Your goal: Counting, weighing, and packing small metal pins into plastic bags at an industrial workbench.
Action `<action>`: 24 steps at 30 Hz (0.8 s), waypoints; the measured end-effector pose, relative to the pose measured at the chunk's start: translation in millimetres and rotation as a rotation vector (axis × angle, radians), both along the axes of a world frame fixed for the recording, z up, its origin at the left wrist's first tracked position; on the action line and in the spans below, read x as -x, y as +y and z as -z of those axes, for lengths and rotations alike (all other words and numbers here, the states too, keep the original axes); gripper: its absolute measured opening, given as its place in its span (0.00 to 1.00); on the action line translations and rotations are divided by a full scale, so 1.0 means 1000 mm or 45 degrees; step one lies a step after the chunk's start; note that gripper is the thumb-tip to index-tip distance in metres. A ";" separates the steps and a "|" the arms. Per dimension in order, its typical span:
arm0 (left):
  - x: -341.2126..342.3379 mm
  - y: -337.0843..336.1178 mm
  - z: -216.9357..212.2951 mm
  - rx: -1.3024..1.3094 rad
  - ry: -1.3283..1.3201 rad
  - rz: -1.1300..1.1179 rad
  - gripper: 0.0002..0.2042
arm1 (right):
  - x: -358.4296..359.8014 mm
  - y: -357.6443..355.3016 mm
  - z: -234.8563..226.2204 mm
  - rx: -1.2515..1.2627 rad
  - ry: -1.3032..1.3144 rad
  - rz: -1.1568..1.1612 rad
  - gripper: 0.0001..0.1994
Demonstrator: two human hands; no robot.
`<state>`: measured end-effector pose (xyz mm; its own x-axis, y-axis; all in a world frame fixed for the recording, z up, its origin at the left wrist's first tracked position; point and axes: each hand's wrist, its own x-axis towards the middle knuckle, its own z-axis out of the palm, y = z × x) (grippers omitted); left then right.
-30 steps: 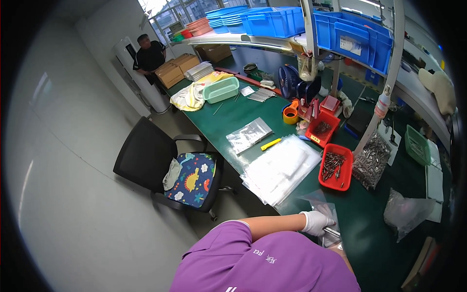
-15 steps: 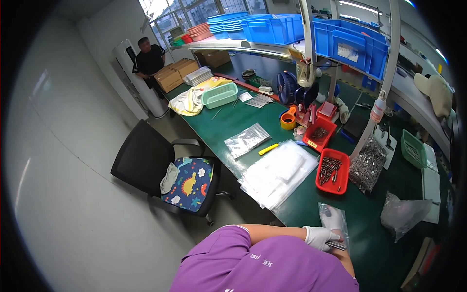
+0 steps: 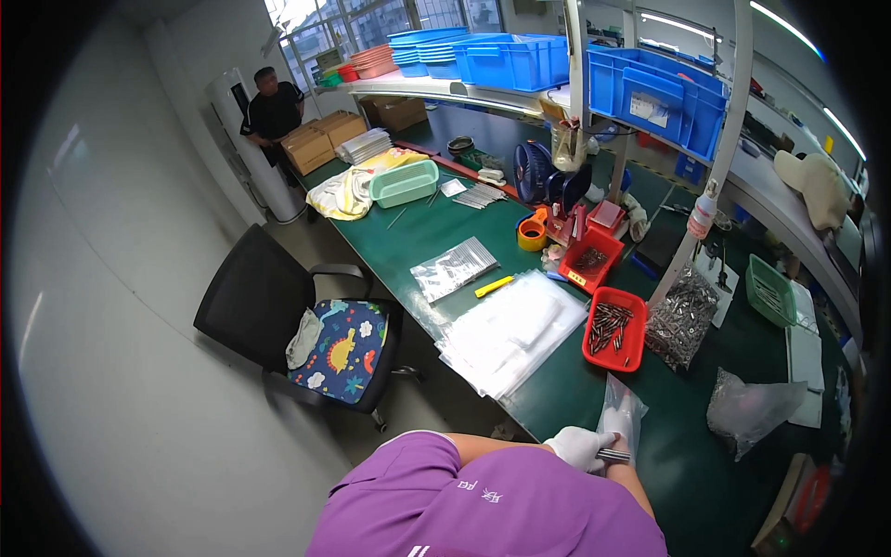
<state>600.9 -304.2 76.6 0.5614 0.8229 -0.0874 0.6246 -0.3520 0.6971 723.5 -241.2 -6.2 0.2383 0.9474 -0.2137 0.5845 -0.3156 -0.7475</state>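
My left hand (image 3: pixel 577 449), in a white glove, is closed around a few thin metal rods (image 3: pixel 614 455). Their ends stick out over my right wrist. A clear plastic bag (image 3: pixel 635 408) surrounds my right hand (image 3: pixel 614 414), whose fingers point away from me inside it. They look stretched out, though the plastic blurs them. Just beyond the bag stands a red tray (image 3: pixel 640 351) with small metal pins (image 3: pixel 608 327). To its left lies a stack of clear plastic bags (image 3: pixel 506 334).
Another red bin (image 3: pixel 594 269), a bag of metal parts (image 3: pixel 682 320) and a crumpled plastic bag (image 3: pixel 752 408) are on the green table (image 3: pixel 371 243). A yellow cutter (image 3: pixel 494 286) lies beside the stack. An office chair (image 3: pixel 255 306) stands at left; a person (image 3: pixel 271 107) is farther back.
The whole view has shifted slightly, so the table and shelf things sit more to the left. The bag around my right hand now stands more upright. My left hand keeps the rods.
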 end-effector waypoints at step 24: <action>0.018 -0.002 -0.002 0.209 -0.131 -0.315 0.24 | -0.002 -0.006 0.107 0.015 1.911 0.221 0.18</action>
